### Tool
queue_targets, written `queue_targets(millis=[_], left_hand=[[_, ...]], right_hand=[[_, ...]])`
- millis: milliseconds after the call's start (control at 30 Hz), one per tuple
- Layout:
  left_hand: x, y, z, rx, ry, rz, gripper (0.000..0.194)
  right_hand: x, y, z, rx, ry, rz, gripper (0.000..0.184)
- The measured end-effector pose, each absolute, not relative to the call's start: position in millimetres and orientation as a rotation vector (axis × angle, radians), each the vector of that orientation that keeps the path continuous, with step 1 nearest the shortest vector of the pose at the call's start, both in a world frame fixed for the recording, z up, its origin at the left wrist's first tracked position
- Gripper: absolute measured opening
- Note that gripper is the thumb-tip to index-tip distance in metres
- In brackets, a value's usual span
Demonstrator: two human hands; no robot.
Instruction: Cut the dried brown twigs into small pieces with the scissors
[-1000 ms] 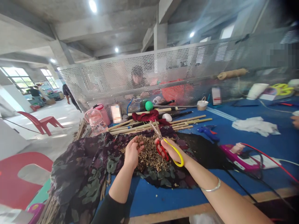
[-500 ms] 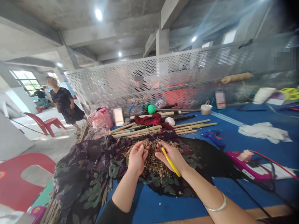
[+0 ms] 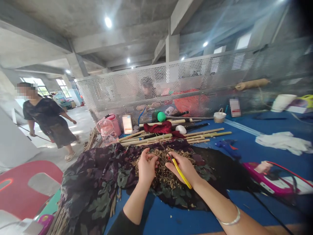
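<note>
A heap of dry brown plant bits (image 3: 168, 179) lies on a dark floral cloth (image 3: 97, 169) in front of me. My left hand (image 3: 146, 168) is at the heap's left side, its fingers bent and thumb apart from the index finger; I make out nothing held between them. My right hand (image 3: 183, 166) is wrapped round yellow-handled pliers (image 3: 182, 174). Their dark tips point away from me over the heap, and one yellow handle sticks out below the palm. The lower fingers of both hands are partly hidden.
Behind the heap lie bamboo sticks (image 3: 207, 134), a dark red cloth (image 3: 158, 128) and a green ball (image 3: 161, 116). To the right are a blue glue gun (image 3: 227, 147), white gloves (image 3: 285, 143) and a magenta device (image 3: 271, 181) with cables. A perforated metal screen (image 3: 117, 88) stands behind.
My left hand's thumb and index finger have moved apart from a pinch. The pliers stay in my right hand. A person at the left has walked closer, and the view has shifted slightly.
</note>
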State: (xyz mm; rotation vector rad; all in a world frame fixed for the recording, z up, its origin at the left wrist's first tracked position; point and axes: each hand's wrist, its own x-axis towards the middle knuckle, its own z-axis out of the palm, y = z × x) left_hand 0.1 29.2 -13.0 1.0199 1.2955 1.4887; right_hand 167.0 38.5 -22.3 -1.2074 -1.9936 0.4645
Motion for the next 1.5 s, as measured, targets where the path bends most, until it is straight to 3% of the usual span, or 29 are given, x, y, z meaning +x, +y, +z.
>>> queue_targets(millis=[167, 367, 633, 800, 1100, 1500], left_hand=[[-5, 39, -14, 0.586, 1.05, 1.474, 0.005], [-7, 37, -10, 0.518, 0.895, 1.452, 0.031], [-5, 35, -9, 0.536, 0.993, 1.44, 0.015], [-6, 34, -11, 0.566, 1.07, 1.393, 0.024], [-3, 35, -10, 0.573, 1.011, 1.489, 0.008], [-2, 35, -16, 0.656, 0.896, 1.559, 0.035]], right_hand=[[166, 38, -22, -1.224, -2.007, 0.437, 0.041], [164, 35, -16, -1.238, -2.007, 0.45, 0.04], [163, 32, -12, -1.252, -2.01, 0.478, 0.039], [162, 30, -9, -1.278, -2.037, 0.455, 0.039], [159, 26, -6, -1.395, -2.116, 0.241, 0.045], [160, 26, -9, -1.359, -2.165, 0.069, 0.056]])
